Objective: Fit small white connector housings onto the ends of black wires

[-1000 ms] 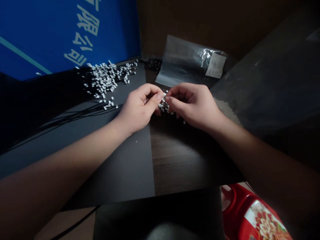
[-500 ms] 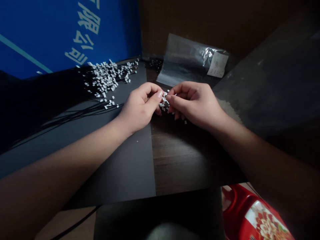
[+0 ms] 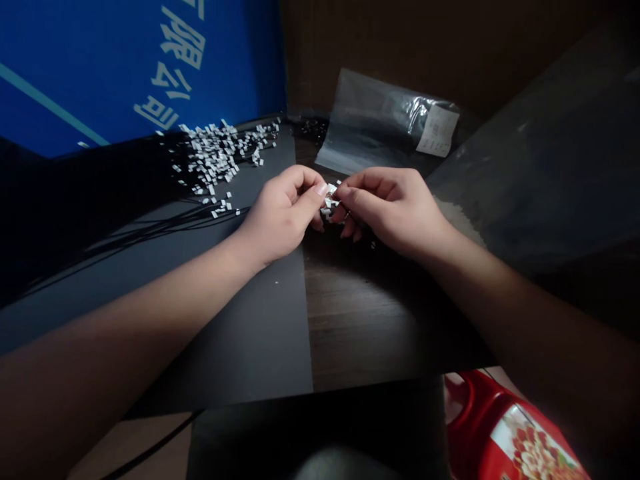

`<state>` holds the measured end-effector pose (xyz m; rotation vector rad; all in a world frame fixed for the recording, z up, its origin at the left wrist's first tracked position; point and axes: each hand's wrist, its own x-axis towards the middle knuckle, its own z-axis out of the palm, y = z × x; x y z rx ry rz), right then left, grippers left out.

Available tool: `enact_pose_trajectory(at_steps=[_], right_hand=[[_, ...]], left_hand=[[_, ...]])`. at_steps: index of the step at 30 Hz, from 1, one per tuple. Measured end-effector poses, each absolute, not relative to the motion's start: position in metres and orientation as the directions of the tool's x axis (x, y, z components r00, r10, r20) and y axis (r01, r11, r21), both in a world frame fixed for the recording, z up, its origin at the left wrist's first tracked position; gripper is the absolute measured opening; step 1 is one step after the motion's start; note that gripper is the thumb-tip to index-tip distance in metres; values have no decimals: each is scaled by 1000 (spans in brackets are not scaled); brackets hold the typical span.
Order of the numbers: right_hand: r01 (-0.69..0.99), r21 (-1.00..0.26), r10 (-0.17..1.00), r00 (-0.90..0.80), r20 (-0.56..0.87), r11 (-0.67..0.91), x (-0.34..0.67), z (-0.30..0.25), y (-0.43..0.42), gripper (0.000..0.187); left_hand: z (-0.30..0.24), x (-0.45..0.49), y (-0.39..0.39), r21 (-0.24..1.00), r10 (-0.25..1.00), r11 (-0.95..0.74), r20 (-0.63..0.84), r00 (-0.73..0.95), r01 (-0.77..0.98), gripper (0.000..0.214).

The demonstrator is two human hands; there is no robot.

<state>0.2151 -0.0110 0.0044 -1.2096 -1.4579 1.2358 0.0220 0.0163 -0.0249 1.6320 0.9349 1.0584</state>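
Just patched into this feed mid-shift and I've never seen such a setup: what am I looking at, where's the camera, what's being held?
No machine here: these are a person's two bare hands, filmed by one camera worn on the head, looking forward and down, so the arms enter from below. The left hand and the right hand meet in the middle, both pinching a few small white pieces. A heap of white pieces lies back left on a dark mat, with thin black wires beside it. Behind the hands a clear plastic bag with a label lies on the wooden table. A blue board stands back left; a red container shows bottom right.
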Motion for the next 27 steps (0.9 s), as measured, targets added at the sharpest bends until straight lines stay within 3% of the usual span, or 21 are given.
enact_pose_trajectory(at_steps=[3, 6, 12, 21, 27], right_hand=[[160, -973, 980, -136, 146, 167, 219, 0, -7, 4], [228, -923, 946, -171, 275, 309, 223, -4, -6, 11], [370, -821, 900, -210, 381, 434, 226, -5, -8, 14], [480, -689, 839, -283, 464, 543, 229, -5, -8, 8], [343, -822, 889, -244, 389, 454, 230, -8, -5, 17]], left_hand=[[-24, 21, 16, 962, 910, -261, 216, 354, 84, 12], [-23, 21, 16, 961, 902, -264, 214, 375, 87, 15], [-22, 20, 16, 965, 899, -248, 198, 390, 82, 20], [-17, 20, 13, 964, 894, -245, 185, 408, 100, 22], [-20, 21, 12, 964, 894, -257, 213, 394, 63, 14]])
